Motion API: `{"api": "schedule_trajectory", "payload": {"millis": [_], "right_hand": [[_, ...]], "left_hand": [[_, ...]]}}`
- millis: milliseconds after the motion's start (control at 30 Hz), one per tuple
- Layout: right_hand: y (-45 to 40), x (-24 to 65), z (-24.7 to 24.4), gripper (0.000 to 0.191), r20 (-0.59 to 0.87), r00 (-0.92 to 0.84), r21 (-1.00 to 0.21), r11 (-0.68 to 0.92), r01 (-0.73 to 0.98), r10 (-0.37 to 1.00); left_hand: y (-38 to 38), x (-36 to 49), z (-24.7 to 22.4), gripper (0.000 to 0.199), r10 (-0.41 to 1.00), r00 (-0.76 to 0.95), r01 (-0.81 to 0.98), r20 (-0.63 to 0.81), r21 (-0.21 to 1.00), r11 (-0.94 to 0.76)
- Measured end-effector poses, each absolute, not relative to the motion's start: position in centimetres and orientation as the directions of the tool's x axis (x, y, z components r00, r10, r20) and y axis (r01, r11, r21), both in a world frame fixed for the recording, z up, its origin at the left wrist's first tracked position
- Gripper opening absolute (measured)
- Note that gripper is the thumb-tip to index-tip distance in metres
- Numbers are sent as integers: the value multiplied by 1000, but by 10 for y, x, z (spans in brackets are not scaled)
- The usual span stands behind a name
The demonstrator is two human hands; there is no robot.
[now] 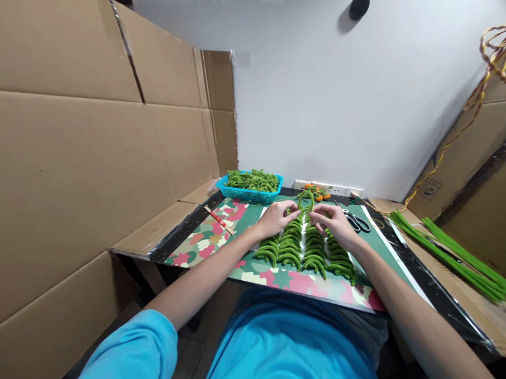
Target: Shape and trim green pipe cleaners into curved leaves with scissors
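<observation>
A fuzzy green pipe cleaner [305,192], bent into an upright loop, is pinched at its two lower sides between my hands. My left hand [278,217] closes its fingertips on the loop's left side. On the right side, my right hand [334,224] grips it with thumb and fingers. Under and in front of the hands, several rows of curved green pipe cleaner pieces [289,248] lie stacked on the mat; white strips show between some rows. Just beyond my right hand lie black-handled scissors [362,224], partly hidden by it.
A blue plastic basket [249,196] of curled green pieces stands at the back left. Orange flower-like pieces [320,194] lie by a white power strip [346,190]. A red-wrapped stick [219,220] rests on the patterned mat [189,254]. Long green stems [457,261] lie right, near cardboard walls [88,157].
</observation>
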State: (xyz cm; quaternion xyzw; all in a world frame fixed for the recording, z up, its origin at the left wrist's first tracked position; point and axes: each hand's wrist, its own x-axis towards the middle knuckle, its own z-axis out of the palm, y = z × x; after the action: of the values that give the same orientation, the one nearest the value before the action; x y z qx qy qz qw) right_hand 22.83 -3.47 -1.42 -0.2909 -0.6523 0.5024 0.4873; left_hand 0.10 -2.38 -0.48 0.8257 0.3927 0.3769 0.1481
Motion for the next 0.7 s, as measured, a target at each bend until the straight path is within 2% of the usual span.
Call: {"api": "schedule_trajectory", "payload": {"millis": [267,467,600,700], "right_hand": [[-35,228,-12,39,340,-342,-940,323,-108,876],[-34,232,-11,48,359,-263,-933,347,-92,895],[-27,238,-11,47,400,-147,-915,403,-8,905],[-20,244,-13,49,434,-27,-890,433,141,900]], "left_hand": [[-24,1,-4,29,761,381,544,525,538,-643],[-23,0,-2,26,760,326,560,563,532,-635],[-22,-2,-2,26,756,273,581,595,524,-622],[-21,-2,-1,24,753,249,592,609,519,-616]]}}
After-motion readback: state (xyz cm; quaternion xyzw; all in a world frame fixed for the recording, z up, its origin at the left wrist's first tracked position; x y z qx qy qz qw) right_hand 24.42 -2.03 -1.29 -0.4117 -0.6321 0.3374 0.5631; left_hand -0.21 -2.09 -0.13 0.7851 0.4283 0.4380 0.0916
